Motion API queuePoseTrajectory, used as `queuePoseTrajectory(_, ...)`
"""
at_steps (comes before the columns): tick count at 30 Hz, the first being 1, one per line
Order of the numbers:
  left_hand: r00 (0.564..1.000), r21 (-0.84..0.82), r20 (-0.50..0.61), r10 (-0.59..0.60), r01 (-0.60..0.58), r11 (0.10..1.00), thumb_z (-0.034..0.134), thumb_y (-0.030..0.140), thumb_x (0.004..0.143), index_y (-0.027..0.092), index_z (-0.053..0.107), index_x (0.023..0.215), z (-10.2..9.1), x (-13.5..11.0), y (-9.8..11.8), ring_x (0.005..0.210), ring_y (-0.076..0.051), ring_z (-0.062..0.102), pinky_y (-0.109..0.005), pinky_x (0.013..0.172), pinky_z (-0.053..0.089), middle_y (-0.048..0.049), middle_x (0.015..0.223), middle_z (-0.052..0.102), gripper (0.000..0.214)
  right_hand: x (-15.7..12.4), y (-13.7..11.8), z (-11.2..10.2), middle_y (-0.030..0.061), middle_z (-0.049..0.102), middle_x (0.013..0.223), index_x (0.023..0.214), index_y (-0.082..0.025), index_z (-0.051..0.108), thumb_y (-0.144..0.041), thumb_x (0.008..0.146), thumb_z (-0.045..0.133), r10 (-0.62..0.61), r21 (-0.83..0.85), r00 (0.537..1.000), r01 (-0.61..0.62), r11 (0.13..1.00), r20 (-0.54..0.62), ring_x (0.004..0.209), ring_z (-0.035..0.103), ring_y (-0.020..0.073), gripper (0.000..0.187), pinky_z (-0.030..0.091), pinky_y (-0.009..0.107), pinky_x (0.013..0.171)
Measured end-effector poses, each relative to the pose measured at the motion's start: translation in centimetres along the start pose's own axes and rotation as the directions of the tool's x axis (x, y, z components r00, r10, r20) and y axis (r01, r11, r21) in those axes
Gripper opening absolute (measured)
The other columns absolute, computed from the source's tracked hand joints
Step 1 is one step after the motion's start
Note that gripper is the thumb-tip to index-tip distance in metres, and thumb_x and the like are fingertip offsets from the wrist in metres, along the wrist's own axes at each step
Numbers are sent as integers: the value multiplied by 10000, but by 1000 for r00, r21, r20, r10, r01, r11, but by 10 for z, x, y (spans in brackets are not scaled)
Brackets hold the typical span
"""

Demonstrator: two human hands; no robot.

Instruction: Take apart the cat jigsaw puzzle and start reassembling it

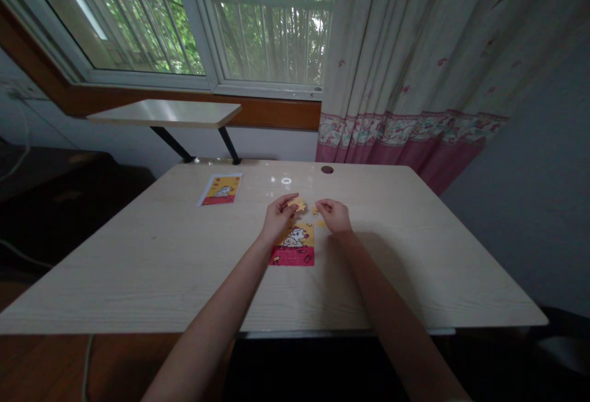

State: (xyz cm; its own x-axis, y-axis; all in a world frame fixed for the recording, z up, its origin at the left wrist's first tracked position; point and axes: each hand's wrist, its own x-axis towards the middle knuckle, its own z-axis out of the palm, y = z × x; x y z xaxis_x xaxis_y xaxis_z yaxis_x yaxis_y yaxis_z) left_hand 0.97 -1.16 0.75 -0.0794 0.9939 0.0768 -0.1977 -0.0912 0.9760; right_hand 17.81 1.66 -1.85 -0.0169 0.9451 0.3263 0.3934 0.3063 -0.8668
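Note:
A partly assembled jigsaw puzzle (295,251) lies on the table below my hands, with a white cartoon animal on yellow above a red-pink band. My left hand (276,217) is closed on a small joined section of yellow puzzle pieces (298,204), held above the puzzle's upper edge. Just to the right, my right hand (335,214) pinches a single yellow puzzle piece (315,210) between thumb and fingers. Another yellow piece (321,224) rests on the table under the right hand. My left hand hides part of the puzzle's upper left.
A printed picture card (222,190) with the same animal lies at the back left of the table (184,279). A small raised shelf (170,112) on black brackets stands behind it. A round brown cable-hole cover (327,169) sits near the back edge, before the curtain (391,131).

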Motion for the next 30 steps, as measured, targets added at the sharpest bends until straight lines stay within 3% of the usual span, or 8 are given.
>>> queuePoseTrajectory(3, 999, -72, 35, -3, 6, 997, 758, 293, 542, 144, 598, 956, 2, -1, 1, 585, -111, 592, -213, 542, 463, -8, 707, 658, 469, -2, -3, 2, 66, 695, 850, 785, -205, 689, -405, 774, 555, -78, 7, 997, 78, 997, 6, 801, 619, 209, 240, 464, 335, 764)
queuePoseTrajectory(7, 999, -45, 51, 17, -15, 999, 783, 271, 524, 125, 621, 791, 4, -3, 1, 549, -89, 558, -199, 533, 452, 9, 612, 611, 345, -3, -7, 14, 53, 683, 792, 832, -189, 665, -453, 705, 615, -9, 281, 996, -18, 960, 94, 702, 619, 181, 298, 490, 308, 675)
queuePoseTrajectory(13, 999, -87, 29, -38, 41, 995, 805, 276, 503, 124, 673, 823, 3, -4, 3, 519, -92, 558, -207, 508, 472, 6, 579, 609, 378, -2, -11, 19, 10, 617, 645, 728, -181, 603, -456, 586, 699, 38, 493, 990, -101, 864, 136, 599, 568, 130, 324, 473, 261, 610)
queuePoseTrajectory(18, 988, -222, 63, -138, 149, 964, 808, 207, 516, 116, 677, 877, 2, -3, 1, 525, -82, 571, -180, 495, 470, -29, 651, 658, 395, -3, -17, 17, -6, 583, 637, 743, -188, 583, -469, 592, 698, 10, 521, 991, -80, 850, 135, 600, 542, 119, 339, 460, 250, 608)
queuePoseTrajectory(25, 950, -341, 99, -295, 311, 887, 757, 93, 593, 109, 664, 838, 4, -5, 10, 521, -66, 578, -137, 476, 470, -31, 653, 657, 262, -4, -21, 15, -13, 567, 626, 746, -195, 576, -499, 589, 686, 12, 507, 991, -80, 859, 136, 606, 546, 121, 360, 460, 253, 614)
queuePoseTrajectory(30, 965, -290, 66, -253, 261, 921, 779, 138, 568, 104, 667, 790, 5, -4, 6, 556, -91, 602, -167, 497, 492, -48, 676, 668, 251, -4, -21, 15, -12, 590, 609, 728, -184, 579, -497, 557, 704, 93, 527, 988, -146, 837, 126, 579, 554, 119, 378, 461, 248, 589)
